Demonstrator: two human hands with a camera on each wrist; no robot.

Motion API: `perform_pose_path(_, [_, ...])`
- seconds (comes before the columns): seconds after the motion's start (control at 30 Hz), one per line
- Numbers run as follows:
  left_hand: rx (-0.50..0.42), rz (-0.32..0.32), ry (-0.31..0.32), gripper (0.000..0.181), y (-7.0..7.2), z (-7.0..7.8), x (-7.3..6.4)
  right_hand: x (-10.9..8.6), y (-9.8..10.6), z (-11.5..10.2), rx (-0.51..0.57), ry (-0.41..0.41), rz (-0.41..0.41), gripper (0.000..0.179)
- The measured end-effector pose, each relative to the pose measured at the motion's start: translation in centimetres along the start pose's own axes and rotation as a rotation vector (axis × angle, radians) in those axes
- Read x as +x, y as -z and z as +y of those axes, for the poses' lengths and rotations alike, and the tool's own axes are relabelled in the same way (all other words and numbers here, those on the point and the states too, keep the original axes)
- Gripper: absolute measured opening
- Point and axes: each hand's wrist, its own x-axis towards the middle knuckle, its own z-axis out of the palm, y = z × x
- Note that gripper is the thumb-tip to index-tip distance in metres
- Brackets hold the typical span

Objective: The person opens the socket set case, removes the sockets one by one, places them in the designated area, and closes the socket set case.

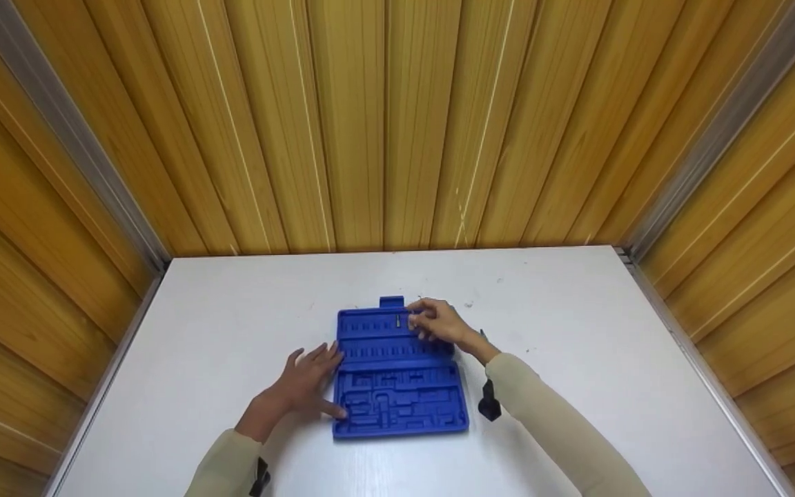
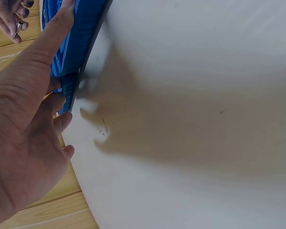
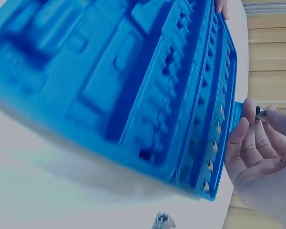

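Blue moulded case (image 1: 401,434): unfolded on the white table (image 1: 563,359), its latch tab (image 1: 391,301) at the far edge. Right hand (image 1: 444,321): above the case's far right corner, thumb and forefinger pinching a small metal piece (image 3: 262,114); the piece's exact type cannot be determined. Left hand (image 1: 306,382): at the case's left side, fingers spread, fingertips touching its edge, thumb on the near left part. Several small metallic pieces (image 3: 215,145) sit in slots of the case's far half. Wood-patterned panelling (image 1: 349,124) stands beyond the case.
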Motion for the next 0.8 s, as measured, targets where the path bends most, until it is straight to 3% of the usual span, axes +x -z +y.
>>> perform_pose_path(0.4, [-0.008, 0.019, -0.015, 0.115, -0.2, -0.2, -0.1, -2.7, 3.5, 1.6, -0.080, -0.010, 0.002, 0.038])
perform_pose_path(0.6, [0.007, 0.023, -0.019, 0.116, -0.4, -0.5, 0.0, -3.7, 5.0, 2.2, -0.032, -0.057, -0.038, 0.046])
perform_pose_path(0.8, [0.004, 0.016, -0.012, 0.117, -0.3, -0.4, 0.3, -4.6, 6.4, 2.7, -0.011, -0.054, -0.070, 0.052])
